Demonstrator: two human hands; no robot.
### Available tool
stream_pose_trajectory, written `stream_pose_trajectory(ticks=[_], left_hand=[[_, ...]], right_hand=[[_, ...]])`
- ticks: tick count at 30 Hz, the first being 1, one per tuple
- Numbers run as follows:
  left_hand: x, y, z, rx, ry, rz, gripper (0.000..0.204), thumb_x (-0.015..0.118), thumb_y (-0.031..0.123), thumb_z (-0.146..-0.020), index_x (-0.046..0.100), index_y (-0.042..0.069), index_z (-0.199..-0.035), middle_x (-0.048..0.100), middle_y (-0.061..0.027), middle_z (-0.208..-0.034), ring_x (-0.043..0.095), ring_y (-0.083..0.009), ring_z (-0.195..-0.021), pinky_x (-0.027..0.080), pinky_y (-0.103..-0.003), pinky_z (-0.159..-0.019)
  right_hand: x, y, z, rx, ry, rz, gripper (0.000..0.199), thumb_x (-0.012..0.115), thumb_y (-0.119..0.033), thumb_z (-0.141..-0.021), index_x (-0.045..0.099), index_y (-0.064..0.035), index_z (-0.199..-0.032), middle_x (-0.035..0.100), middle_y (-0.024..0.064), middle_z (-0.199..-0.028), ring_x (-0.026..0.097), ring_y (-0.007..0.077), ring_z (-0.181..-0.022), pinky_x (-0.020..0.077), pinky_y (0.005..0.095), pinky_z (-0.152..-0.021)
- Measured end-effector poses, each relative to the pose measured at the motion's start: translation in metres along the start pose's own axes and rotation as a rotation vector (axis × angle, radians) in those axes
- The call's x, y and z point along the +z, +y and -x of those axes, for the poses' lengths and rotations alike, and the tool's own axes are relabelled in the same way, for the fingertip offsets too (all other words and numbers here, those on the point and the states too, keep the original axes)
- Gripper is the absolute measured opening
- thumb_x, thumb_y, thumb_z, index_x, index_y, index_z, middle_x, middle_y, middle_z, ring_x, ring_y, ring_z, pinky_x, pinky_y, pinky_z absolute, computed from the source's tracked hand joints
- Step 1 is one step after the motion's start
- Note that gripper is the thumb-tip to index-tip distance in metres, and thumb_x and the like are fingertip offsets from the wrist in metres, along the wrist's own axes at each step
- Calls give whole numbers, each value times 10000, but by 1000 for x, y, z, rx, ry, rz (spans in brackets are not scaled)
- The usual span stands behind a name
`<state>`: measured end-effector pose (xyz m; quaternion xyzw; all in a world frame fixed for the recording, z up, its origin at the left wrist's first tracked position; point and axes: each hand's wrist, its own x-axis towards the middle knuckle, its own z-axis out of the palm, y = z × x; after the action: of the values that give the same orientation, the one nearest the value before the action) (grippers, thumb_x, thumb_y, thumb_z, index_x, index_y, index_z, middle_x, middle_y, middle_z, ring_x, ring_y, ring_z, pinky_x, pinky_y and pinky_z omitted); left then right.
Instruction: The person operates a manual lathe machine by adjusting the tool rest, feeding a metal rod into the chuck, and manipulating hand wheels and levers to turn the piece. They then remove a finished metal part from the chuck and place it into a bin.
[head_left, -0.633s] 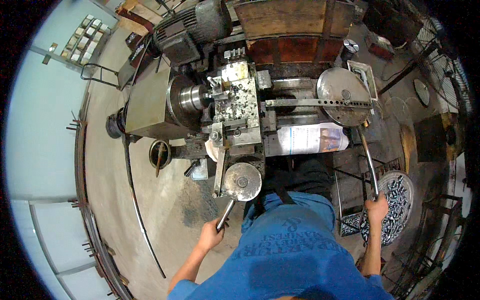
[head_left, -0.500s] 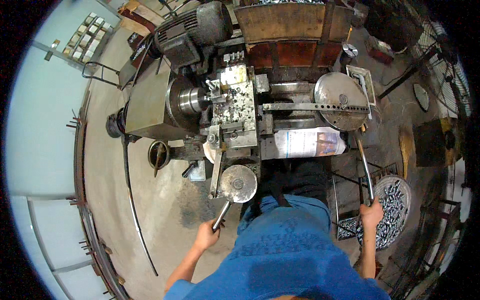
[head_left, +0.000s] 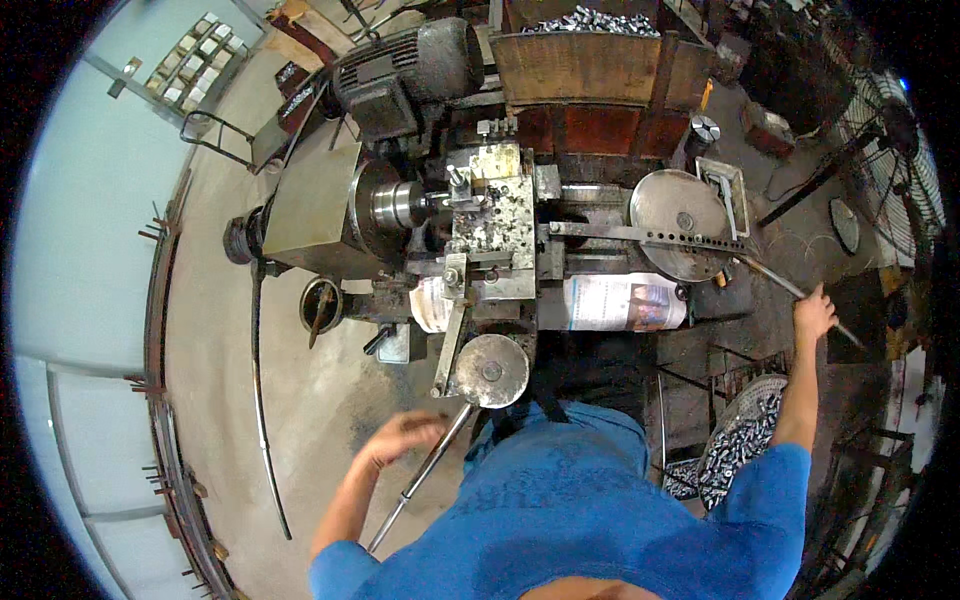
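A lathe-like metal machine stands in front of me. My right hand (head_left: 815, 313) is closed round a long steel lever (head_left: 774, 276), which runs from the large round disc (head_left: 680, 222) on the machine's right side. My left hand (head_left: 405, 437) is blurred by motion, its fingers seemingly stretched out, just beside the left lever (head_left: 428, 468) and not wrapped round it. That lever slants down from a smaller disc (head_left: 490, 371). Between the discs sits the drilled metal slide (head_left: 507, 225), facing the shiny cylindrical spindle (head_left: 400, 204).
A wide basket of small metal parts (head_left: 738, 440) stands low at the right. Behind the machine is a wooden bin (head_left: 585, 70) heaped with similar parts. An electric motor (head_left: 405, 75) sits at the back left, a small pot (head_left: 321, 304) at the left, and a fan (head_left: 895, 150) far right.
My right hand has swung its lever outward and up to the right. The left hand has come off its lever, which now slants further down. The slide sits slightly further right in view.
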<state>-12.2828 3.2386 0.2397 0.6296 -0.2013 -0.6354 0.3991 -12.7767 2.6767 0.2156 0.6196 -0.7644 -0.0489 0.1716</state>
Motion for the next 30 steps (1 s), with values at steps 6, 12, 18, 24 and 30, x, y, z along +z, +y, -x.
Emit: stream_pose_trajectory(ticks=[6, 12, 18, 24, 30], left_hand=[[-144, -38, -61, 28, 815, -1026, 448, 625, 330, -766, 554, -2, -1058, 622, -186, -892, 610, -302, -805, 481, -360, -704], [-185, -52, -110, -103, 758, -1414, 487, 490, 494, -806, 582, 43, -964, 615, -184, -837, 599, -336, -819, 474, -418, -687], [-134, -117, -188, 43, 1552, -839, 460, 492, 491, -802, 588, 42, -812, 607, -181, -707, 594, -350, -622, 465, -456, -556], [-177, -100, -137, 78, 1010, -1293, 385, 541, 430, -777, 554, 47, -805, 607, -188, -717, 597, -364, -642, 482, -462, -606], [-161, -62, -99, 88, 939, -1207, 365, 573, 364, -775, 594, 57, -972, 621, -184, -729, 604, -351, -706, 480, -436, -630]], right_hand=[[0, -56, 68, -344, 366, -343, 800, 633, -175, -582, 319, -30, -1304, 380, 195, -1303, 344, 340, -1218, 267, 444, -1018], [37, -38, 185, -400, -86, -742, 622, 633, -142, -554, 512, -17, -1150, 501, 200, -1171, 461, 356, -1078, 380, 407, -915], [21, -44, 225, -430, -152, -758, 354, 583, -126, -574, 640, -1, -901, 614, 205, -942, 585, 334, -911, 446, 359, -821], [-87, -70, 174, -516, -128, -1078, 361, 584, -104, -569, 629, 3, -910, 623, 194, -906, 613, 284, -857, 453, 325, -778], [-216, -174, 174, -1012, 10, -1233, 378, 595, -115, -570, 624, -20, -935, 623, 162, -904, 595, 304, -863, 459, 346, -775]])
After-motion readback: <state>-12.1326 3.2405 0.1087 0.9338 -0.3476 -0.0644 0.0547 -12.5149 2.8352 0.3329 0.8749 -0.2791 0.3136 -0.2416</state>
